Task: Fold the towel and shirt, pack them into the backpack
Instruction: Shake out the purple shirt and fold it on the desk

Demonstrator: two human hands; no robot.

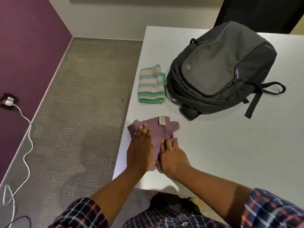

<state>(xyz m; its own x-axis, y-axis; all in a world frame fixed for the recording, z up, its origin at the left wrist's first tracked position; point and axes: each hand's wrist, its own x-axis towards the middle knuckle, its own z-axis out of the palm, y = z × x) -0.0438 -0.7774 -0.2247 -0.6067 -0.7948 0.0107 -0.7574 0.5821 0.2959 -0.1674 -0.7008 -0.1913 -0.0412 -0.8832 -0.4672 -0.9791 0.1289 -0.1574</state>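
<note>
A mauve shirt [158, 130] lies folded into a small bundle near the table's left front corner, its neck label showing at the far edge. My left hand [141, 148] rests flat on the shirt's left half, fingers stretched. My right hand [172, 157] presses flat on its near right part. A green and cream striped towel [151, 84] sits folded behind the shirt. To the towel's right a dark grey backpack [218, 69] lies on its back with its zips closed.
The white table [230, 153] ends at a left edge just beside the shirt and towel. Carpet floor [82, 112] lies to the left, with a white cable [28, 142] running from a wall plug [8, 100]. A dark chair stands behind the backpack.
</note>
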